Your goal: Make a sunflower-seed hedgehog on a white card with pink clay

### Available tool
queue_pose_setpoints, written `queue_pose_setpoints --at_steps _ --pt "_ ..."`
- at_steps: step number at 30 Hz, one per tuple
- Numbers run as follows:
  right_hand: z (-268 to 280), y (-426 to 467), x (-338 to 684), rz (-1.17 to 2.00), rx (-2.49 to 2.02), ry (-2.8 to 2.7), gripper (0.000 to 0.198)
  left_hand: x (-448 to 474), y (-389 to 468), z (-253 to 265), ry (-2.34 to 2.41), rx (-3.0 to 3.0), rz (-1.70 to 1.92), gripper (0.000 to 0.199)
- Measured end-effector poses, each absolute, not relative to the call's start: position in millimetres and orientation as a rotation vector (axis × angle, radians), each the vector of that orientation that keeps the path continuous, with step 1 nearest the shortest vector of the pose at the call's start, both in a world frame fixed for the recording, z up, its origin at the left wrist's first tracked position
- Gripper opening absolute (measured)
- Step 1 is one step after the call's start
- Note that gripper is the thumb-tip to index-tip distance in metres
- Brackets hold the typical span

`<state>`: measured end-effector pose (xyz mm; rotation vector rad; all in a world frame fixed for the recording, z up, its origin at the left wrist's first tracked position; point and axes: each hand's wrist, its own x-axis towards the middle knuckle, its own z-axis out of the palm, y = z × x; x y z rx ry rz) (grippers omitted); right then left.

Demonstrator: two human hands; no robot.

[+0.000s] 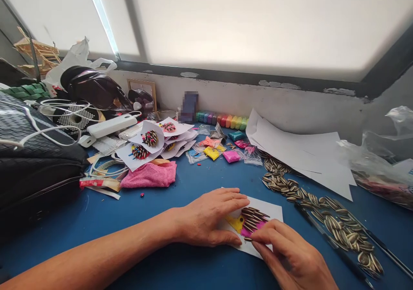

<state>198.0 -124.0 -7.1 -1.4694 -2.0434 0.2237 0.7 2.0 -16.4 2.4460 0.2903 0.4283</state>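
A white paper card (pixel 275 211) lies on the blue table in front of me. On it is a small animal figure with a yellow clay head (pixel 235 223), a dark eye and a magenta clay body (pixel 245 231). Striped sunflower seeds (pixel 254 216) stick in rows over the body. My left hand (pixel 209 219) rests flat on the card's left part, thumb and fingers apart around the yellow head. My right hand (pixel 288 253) pinches a single sunflower seed (pixel 248 239) between thumb and forefinger, just below the magenta edge.
Loose sunflower seeds (pixel 342 229) spread along the right, with a dark pen-like tool (pixel 332 242) among them. White sheets (pixel 300 152) lie behind. Finished cards (pixel 138 161), a pink cloth (pixel 150 175) and clay packets (pixel 231 156) sit at the back. A black bag (pixel 35 165) stands left.
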Motion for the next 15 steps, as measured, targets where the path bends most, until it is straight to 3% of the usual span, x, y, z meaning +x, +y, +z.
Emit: queue_pose_setpoints --at_steps 15 --pt "-23.3 -120.3 196.2 0.078 -1.445 -1.963 0.01 -0.5 3.3 -18.6 0.289 2.449 0.425 0.071"
